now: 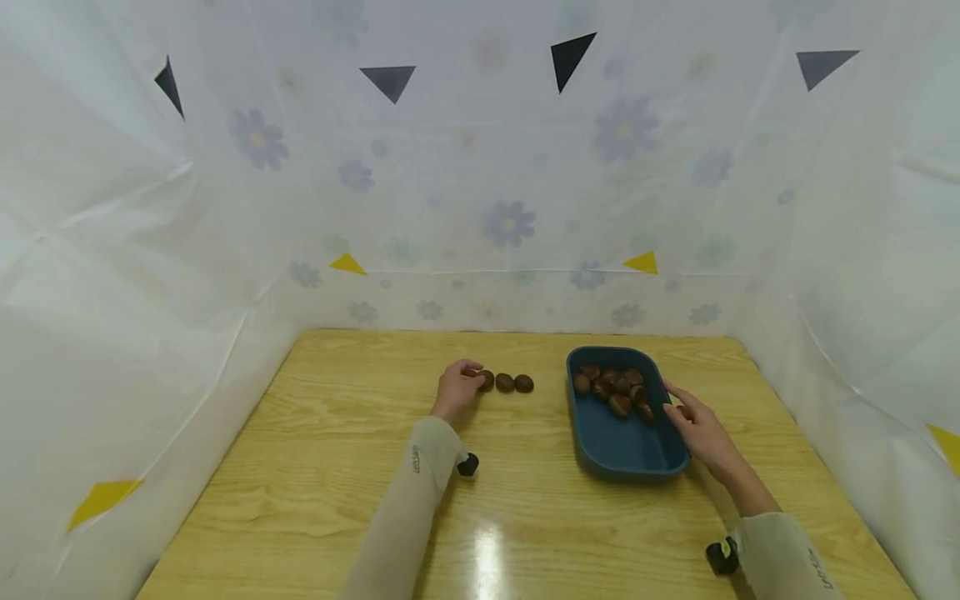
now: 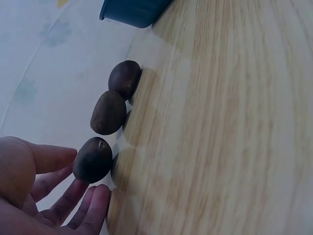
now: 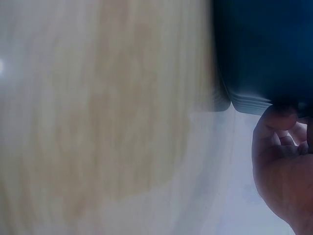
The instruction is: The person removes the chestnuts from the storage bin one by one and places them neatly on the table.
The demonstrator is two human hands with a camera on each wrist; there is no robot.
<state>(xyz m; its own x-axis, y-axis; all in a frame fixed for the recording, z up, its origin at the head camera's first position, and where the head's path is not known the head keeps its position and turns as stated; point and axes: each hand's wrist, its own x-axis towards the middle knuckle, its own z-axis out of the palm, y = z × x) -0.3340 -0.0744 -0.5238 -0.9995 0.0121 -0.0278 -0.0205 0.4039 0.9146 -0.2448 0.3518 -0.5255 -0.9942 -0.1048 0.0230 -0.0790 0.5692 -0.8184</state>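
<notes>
Three brown chestnuts make a short row on the table. My left hand (image 1: pixel 456 390) is at the left end of the row, thumb and fingertips around the leftmost chestnut (image 2: pixel 93 160). Beside that one lie the middle chestnut (image 2: pixel 108 113) and the right-hand chestnut (image 1: pixel 524 383). To their right stands a dark blue plastic bin (image 1: pixel 630 454), with several chestnuts (image 1: pixel 619 405) gathered toward its far end. My right hand (image 1: pixel 701 429) holds the bin's right rim. In the right wrist view the thumb (image 3: pixel 279 117) lies against the bin, and the other fingers are partly hidden.
The light wooden table (image 1: pixel 315 467) is enclosed at the back and both sides by a pale flowered sheet (image 1: pixel 465 192). Black and yellow triangles are stuck on the sheet. A small black device (image 1: pixel 468 464) is strapped at the left wrist, and another device (image 1: pixel 722 557) at the right.
</notes>
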